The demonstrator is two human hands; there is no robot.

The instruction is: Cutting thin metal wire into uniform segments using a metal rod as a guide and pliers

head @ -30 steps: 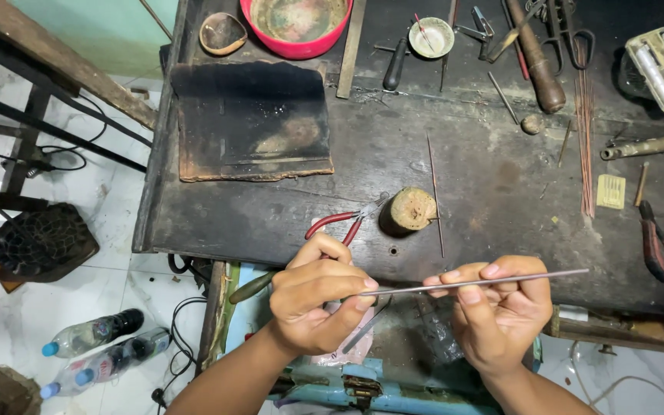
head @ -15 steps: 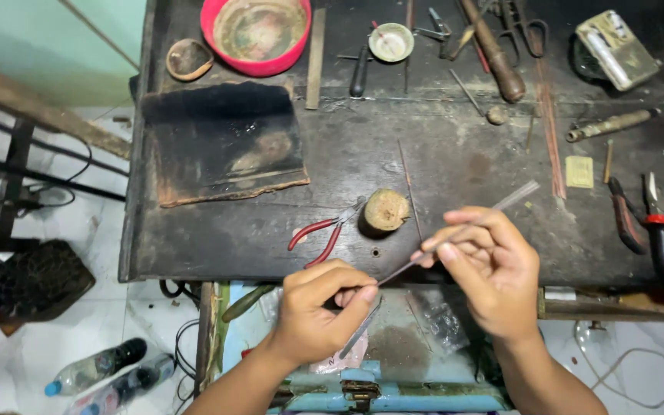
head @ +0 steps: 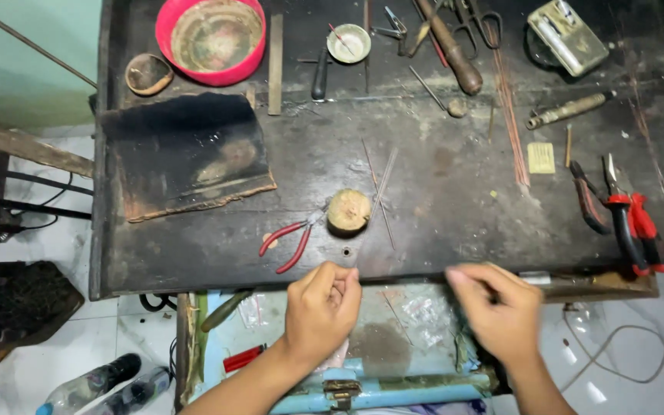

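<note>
1. Half a second ago both hands held one thin metal rod between them; now the rod lies on the counter (head: 439,200), a slim rod (head: 383,184) slanting just right of the round wooden block (head: 348,211) at centre frame.
2. The left hand (head: 321,307) sits at lower centre, at the counter's near edge, fingers curled and pressed together; whether it pinches anything small cannot be told.
3. The right hand (head: 497,311), lower right of centre, is motion-blurred, fingers loosely bent; its hold cannot be told either.
4. Judging by this, the rod has been let go and both hands have drawn back toward the body.
5. Red-handled pliers (head: 290,242) lie just left of the block; more pliers (head: 624,215) rest at the right edge.
6. A red bowl (head: 210,37) stands at the upper left.
</note>
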